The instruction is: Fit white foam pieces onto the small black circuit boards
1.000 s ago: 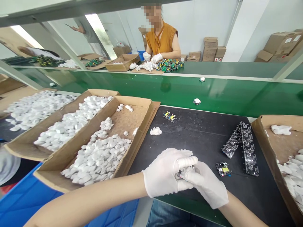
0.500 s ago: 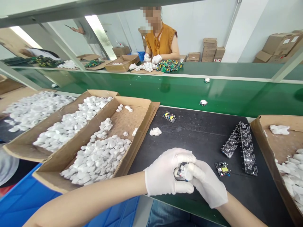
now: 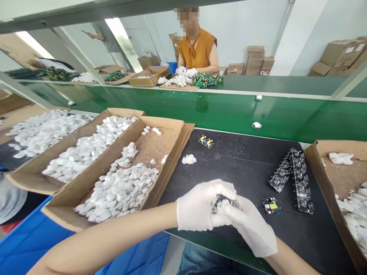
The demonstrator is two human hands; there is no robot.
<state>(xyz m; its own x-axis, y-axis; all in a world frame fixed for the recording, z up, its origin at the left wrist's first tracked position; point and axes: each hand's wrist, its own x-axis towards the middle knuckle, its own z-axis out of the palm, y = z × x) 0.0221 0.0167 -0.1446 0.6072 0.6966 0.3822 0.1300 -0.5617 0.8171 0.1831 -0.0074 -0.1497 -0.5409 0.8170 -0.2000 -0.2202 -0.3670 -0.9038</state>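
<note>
Both hands wear white gloves and meet over the front part of the black mat. My left hand point(image 3: 200, 206) is wrapped round a small circuit board point(image 3: 220, 202), holding it from the left. From the right, my right hand point(image 3: 248, 219) is closed on the same board, its fingers pressing white putty-like material against it. The fingers hide much of the board. To the right of my hands lies another small board with a yellow part point(image 3: 270, 205). A white lump point(image 3: 189, 159) and a board with yellow parts point(image 3: 206, 141) rest farther back on the mat point(image 3: 229, 164).
Cardboard trays point(image 3: 169, 152) of white lumps stand at the left, another tray point(image 3: 323, 179) at the right. Long board strips point(image 3: 302, 181) lie on the mat's right. Beyond runs a green belt point(image 3: 172, 110) carrying small boards; a person point(image 3: 197, 49) sits across it.
The two small boards on the green belt have moved right. My right fingers have shifted over the held board, and the left thumb has drawn in closer. The view has moved slightly.
</note>
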